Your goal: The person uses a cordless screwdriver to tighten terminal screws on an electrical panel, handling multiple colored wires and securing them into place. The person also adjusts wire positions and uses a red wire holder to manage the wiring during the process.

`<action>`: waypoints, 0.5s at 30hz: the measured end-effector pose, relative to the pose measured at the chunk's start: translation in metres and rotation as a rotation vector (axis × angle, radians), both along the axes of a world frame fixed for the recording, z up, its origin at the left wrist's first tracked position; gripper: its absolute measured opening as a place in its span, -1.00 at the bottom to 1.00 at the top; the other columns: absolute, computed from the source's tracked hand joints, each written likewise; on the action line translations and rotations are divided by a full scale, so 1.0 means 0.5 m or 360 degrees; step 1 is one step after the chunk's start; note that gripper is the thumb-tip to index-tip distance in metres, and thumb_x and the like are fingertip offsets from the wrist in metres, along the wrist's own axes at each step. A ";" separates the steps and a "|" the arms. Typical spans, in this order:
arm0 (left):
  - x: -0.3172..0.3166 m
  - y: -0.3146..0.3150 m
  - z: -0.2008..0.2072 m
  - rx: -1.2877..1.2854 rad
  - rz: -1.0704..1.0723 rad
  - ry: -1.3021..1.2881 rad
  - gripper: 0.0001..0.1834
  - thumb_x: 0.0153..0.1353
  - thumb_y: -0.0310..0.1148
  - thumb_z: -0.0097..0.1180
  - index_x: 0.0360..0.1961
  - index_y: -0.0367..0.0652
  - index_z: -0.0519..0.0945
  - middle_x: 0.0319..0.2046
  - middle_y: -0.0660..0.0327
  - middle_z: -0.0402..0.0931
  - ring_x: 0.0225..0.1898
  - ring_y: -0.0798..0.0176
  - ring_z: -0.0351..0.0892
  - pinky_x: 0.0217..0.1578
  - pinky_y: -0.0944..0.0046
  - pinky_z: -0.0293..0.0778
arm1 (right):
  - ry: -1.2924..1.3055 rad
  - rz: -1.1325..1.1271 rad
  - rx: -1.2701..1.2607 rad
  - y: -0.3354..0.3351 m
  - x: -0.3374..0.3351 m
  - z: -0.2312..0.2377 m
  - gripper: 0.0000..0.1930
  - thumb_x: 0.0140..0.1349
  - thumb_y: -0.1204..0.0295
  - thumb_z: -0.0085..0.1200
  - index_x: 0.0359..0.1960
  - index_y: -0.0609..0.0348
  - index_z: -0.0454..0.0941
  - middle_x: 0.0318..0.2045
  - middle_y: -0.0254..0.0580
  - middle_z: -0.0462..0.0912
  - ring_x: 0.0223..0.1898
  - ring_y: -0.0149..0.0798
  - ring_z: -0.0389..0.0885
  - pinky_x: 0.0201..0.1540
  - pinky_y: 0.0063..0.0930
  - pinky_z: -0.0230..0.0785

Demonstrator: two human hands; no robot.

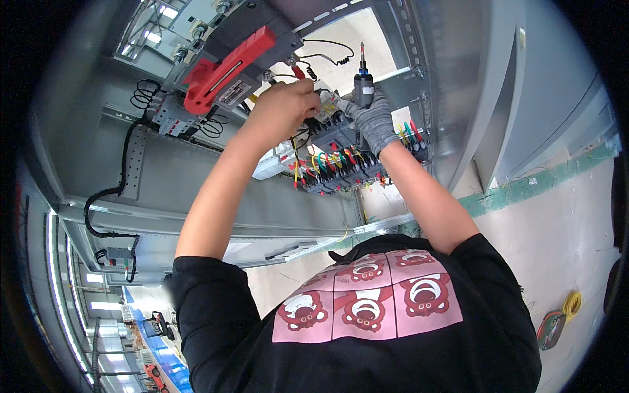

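Head view: gloved right hand [375, 123] gripped a screwdriver [363, 90]; bare left hand [285, 108] curled near black wires [314, 124], its hold unclear.

I have one bare left hand [286, 108], bent inward; one grey-gloved right hand [373, 122], curled gripping; two bare forearms [219, 187], outstretched.
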State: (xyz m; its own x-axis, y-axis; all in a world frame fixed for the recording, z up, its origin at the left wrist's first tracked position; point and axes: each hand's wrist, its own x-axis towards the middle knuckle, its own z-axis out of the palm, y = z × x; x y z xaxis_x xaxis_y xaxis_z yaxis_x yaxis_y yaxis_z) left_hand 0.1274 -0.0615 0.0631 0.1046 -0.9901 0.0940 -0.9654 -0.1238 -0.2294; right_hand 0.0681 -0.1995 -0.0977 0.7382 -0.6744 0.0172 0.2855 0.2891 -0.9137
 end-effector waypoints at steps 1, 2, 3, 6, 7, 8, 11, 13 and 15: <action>-0.006 0.004 0.001 0.0007 -0.0051 -0.0034 -0.94 0.14 -0.45 0.16 -0.33 -0.10 0.60 -0.29 0.25 0.48 -0.27 -0.01 0.52 -0.23 0.08 0.46 | 0.0008 -0.0007 0.0004 0.002 -0.003 0.001 -0.65 -0.04 0.43 0.48 -0.32 0.15 0.50 -0.48 -0.34 0.60 -0.50 -0.44 0.53 -0.47 -0.49 0.46; -0.006 0.008 -0.002 0.0022 -0.0074 -0.0110 -0.91 0.09 -0.46 0.18 -0.34 -0.07 0.58 -0.30 0.27 0.47 -0.29 0.03 0.52 -0.24 0.10 0.46 | -0.0018 0.0046 0.0025 0.002 -0.008 0.002 -0.64 -0.03 0.42 0.47 -0.29 0.13 0.49 -0.48 -0.34 0.60 -0.52 -0.44 0.53 -0.55 -0.50 0.44; -0.008 0.010 -0.004 0.0035 -0.0131 -0.0150 -0.88 0.06 -0.46 0.18 -0.34 -0.07 0.57 -0.30 0.27 0.46 -0.30 0.04 0.52 -0.25 0.11 0.46 | -0.0014 0.0038 0.0012 0.004 -0.011 0.001 -0.64 -0.03 0.43 0.46 -0.28 0.13 0.48 -0.48 -0.34 0.60 -0.52 -0.45 0.52 -0.57 -0.51 0.44; -0.016 0.013 -0.010 0.0048 -0.0251 -0.0230 -0.84 0.00 -0.48 0.17 -0.33 -0.08 0.55 -0.31 0.24 0.44 -0.32 0.06 0.50 -0.26 0.13 0.45 | -0.0055 -0.0023 -0.0001 0.010 -0.015 -0.009 -0.65 0.00 0.46 0.43 -0.26 0.12 0.46 -0.47 -0.34 0.60 -0.54 -0.46 0.52 -0.60 -0.52 0.43; -0.020 0.010 -0.009 0.0034 -0.0258 -0.0232 -0.84 -0.01 -0.49 0.16 -0.34 -0.10 0.54 -0.31 0.24 0.43 -0.32 0.06 0.49 -0.27 0.13 0.44 | -0.0104 -0.0071 0.0010 0.012 -0.016 -0.018 -0.65 0.01 0.48 0.42 -0.25 0.11 0.46 -0.47 -0.34 0.60 -0.54 -0.46 0.52 -0.60 -0.52 0.43; -0.025 0.006 -0.007 0.0020 -0.0267 -0.0235 -0.84 -0.01 -0.49 0.15 -0.34 -0.11 0.53 -0.31 0.23 0.42 -0.32 0.07 0.49 -0.28 0.14 0.43 | -0.0153 -0.0120 0.0021 0.012 -0.017 -0.028 -0.66 0.02 0.50 0.40 -0.25 0.11 0.45 -0.46 -0.34 0.60 -0.55 -0.46 0.52 -0.60 -0.52 0.43; -0.020 0.000 -0.014 -0.0020 -0.0298 -0.0233 -0.85 0.01 -0.48 0.14 -0.34 -0.16 0.50 -0.32 0.21 0.40 -0.30 0.08 0.50 -0.29 0.13 0.41 | -0.0205 -0.0223 0.0115 0.032 -0.049 -0.034 -0.68 0.04 0.54 0.36 -0.24 0.11 0.44 -0.46 -0.34 0.59 -0.57 -0.47 0.51 -0.58 -0.55 0.43; -0.015 -0.003 -0.022 -0.0054 -0.0300 -0.0228 -0.84 0.01 -0.46 0.14 -0.34 -0.17 0.50 -0.30 0.20 0.41 -0.29 0.06 0.51 -0.29 0.10 0.42 | -0.0230 -0.0097 0.0036 0.052 -0.070 -0.020 -0.67 0.06 0.58 0.31 -0.21 0.13 0.41 -0.43 -0.34 0.58 -0.46 -0.44 0.56 -0.37 -0.53 0.49; -0.005 -0.010 -0.023 -0.0028 -0.0222 -0.0151 -0.86 0.06 -0.50 0.13 -0.30 -0.21 0.51 -0.24 0.17 0.43 -0.23 0.02 0.55 -0.25 0.05 0.47 | -0.0307 -0.0017 -0.0133 0.064 -0.057 -0.023 -0.66 0.06 0.57 0.31 -0.17 0.17 0.41 -0.39 -0.31 0.59 -0.38 -0.41 0.58 -0.24 -0.49 0.51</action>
